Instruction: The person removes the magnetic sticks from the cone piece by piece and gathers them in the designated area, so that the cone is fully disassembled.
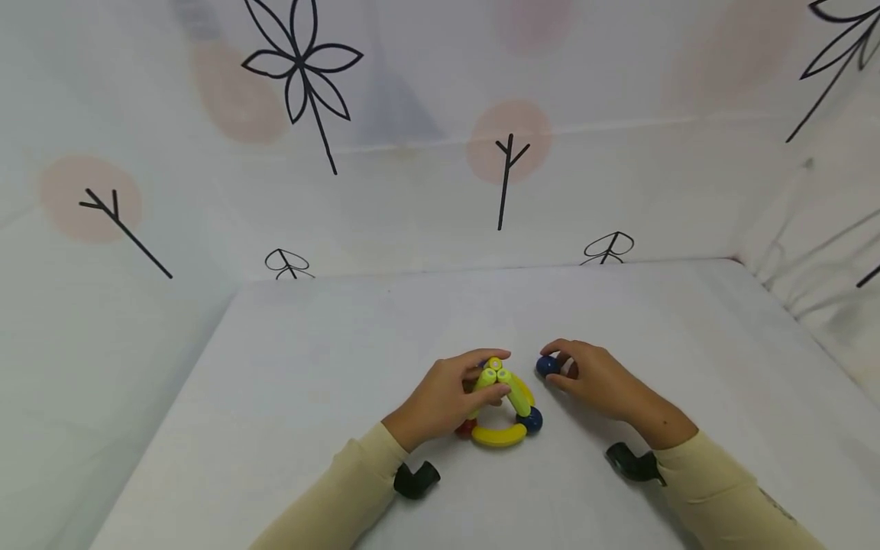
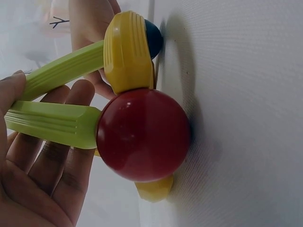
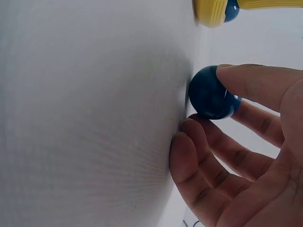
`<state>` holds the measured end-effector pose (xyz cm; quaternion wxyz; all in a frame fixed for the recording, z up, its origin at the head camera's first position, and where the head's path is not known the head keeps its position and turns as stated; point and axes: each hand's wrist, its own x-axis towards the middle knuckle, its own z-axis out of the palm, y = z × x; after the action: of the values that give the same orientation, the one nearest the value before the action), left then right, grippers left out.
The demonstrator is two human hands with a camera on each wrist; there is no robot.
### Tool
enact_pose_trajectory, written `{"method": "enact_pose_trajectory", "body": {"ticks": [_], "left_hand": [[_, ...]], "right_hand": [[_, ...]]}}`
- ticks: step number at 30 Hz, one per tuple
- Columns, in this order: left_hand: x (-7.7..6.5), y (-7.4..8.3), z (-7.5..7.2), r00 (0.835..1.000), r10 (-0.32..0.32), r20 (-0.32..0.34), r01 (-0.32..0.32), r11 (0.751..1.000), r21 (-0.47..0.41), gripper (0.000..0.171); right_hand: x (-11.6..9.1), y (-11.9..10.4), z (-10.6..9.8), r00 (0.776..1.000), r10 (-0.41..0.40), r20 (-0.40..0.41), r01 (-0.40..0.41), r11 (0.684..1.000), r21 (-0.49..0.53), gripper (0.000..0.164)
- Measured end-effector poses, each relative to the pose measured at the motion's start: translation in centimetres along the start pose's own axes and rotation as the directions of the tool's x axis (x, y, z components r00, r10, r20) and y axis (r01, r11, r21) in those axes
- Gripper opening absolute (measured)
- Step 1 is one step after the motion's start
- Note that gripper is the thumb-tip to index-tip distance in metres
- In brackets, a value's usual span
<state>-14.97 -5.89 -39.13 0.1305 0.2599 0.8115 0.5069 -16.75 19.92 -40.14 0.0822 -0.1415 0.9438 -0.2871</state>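
Observation:
My left hand [image 1: 440, 397] holds the tops of light-green rods [image 1: 516, 395] that lean together in a tent-like magnetic building-toy frame. Curved yellow rods [image 1: 499, 436] form its base on the table, joined by a red ball [image 2: 144, 135] and a blue corner ball [image 1: 530, 420]. In the left wrist view, the thumb lies against one green rod while fingers reach behind the other. To the right of the frame, my right hand [image 1: 601, 382] pinches a loose dark-blue ball [image 3: 208, 94] between thumb and fingers, low at the table surface; other fingertips touch the table.
A white table [image 1: 309, 367] carries the toy. White cloth walls [image 1: 412, 198] with black plant drawings and pale pink spots enclose it at the back and sides. Black wrist-worn devices [image 1: 417, 480] sit at both sleeve cuffs, close over the table.

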Motion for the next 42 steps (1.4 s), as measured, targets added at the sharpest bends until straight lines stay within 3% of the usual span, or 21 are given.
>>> {"method": "enact_pose_trajectory", "body": {"ticks": [7, 13, 18, 23, 27, 30, 36, 42], "left_hand": [[0.0, 0.1, -0.1, 1.000, -0.014, -0.001, 0.014, 1.000, 0.015, 0.047], [0.0, 0.1, -0.3, 1.000, 0.023, 0.001, -0.023, 0.999, 0.036, 0.048], [-0.1, 0.1, -0.5, 0.998, 0.053, 0.017, -0.055, 0.991, 0.120, 0.050], [-0.1, 0.2, -1.0, 0.997, 0.078, 0.024, -0.081, 0.968, 0.236, 0.053], [-0.1, 0.3, -1.4, 0.998, 0.057, 0.030, -0.062, 0.963, 0.262, 0.057], [-0.1, 0.4, -1.7, 0.998, 0.048, 0.029, -0.055, 0.957, 0.283, 0.059], [-0.2, 0.7, -2.4, 0.998, 0.060, 0.035, -0.067, 0.952, 0.297, 0.065], [-0.2, 0.6, -2.9, 0.995, 0.066, 0.071, -0.084, 0.953, 0.291, 0.069]], "right_hand": [[0.0, 0.1, 0.0, 1.000, -0.006, 0.006, 0.006, 1.000, -0.009, 0.042], [-0.1, -0.2, -0.3, 1.000, 0.017, 0.012, -0.017, 1.000, -0.015, 0.048], [-0.7, -1.0, -1.0, 0.998, 0.032, -0.058, -0.034, 0.999, -0.034, 0.044], [-1.4, -2.1, -1.5, 0.986, -0.054, -0.156, 0.053, 0.998, -0.015, 0.030], [-1.9, -2.9, -1.6, 0.972, -0.135, -0.192, 0.138, 0.990, 0.004, 0.019], [-2.2, -3.4, -1.8, 0.968, -0.148, -0.202, 0.153, 0.988, 0.007, 0.014], [-2.9, -4.6, -1.5, 0.974, -0.176, -0.144, 0.187, 0.980, 0.071, 0.013], [-3.1, -5.4, -0.5, 0.968, -0.249, -0.035, 0.252, 0.957, 0.141, 0.026]]}}
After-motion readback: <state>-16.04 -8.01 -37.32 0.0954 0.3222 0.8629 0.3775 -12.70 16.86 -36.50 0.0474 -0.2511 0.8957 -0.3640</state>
